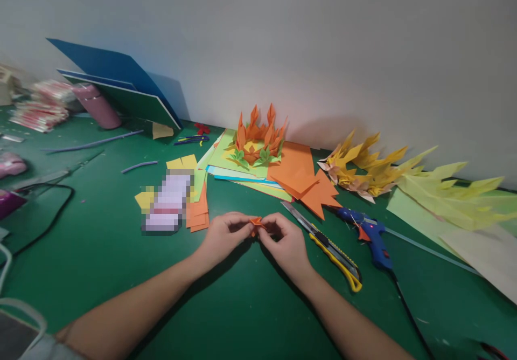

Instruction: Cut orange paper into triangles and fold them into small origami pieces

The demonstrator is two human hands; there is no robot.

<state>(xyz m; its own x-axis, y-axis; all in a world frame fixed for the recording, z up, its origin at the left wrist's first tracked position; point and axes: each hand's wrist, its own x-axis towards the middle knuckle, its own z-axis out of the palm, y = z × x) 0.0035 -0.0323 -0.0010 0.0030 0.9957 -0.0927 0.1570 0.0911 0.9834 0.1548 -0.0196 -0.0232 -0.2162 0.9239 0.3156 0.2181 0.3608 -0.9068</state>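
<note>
Between my fingertips is a small folded piece of orange paper (256, 222), held just above the green table. My left hand (226, 233) pinches it from the left side, and my right hand (286, 241) pinches it from the right. The fingers partly cover it, so its full shape is hidden. To the left of my left hand lie orange paper squares (197, 215). A yellow utility knife (329, 249) with its blade out rests to the right of my right hand. Beyond my hands stands an orange folded-paper ring (258, 139) with green paper leaves.
A blue glue gun (374, 236) with a black cord lies at right, below yellow folded-paper pieces (363, 171) and pale green ones (448, 187). Orange sheets (299, 160) spread near the wall. A pink bottle (97, 105) leans by blue boards (105, 69) at left. A pixelated lilac item (167, 201) lies left.
</note>
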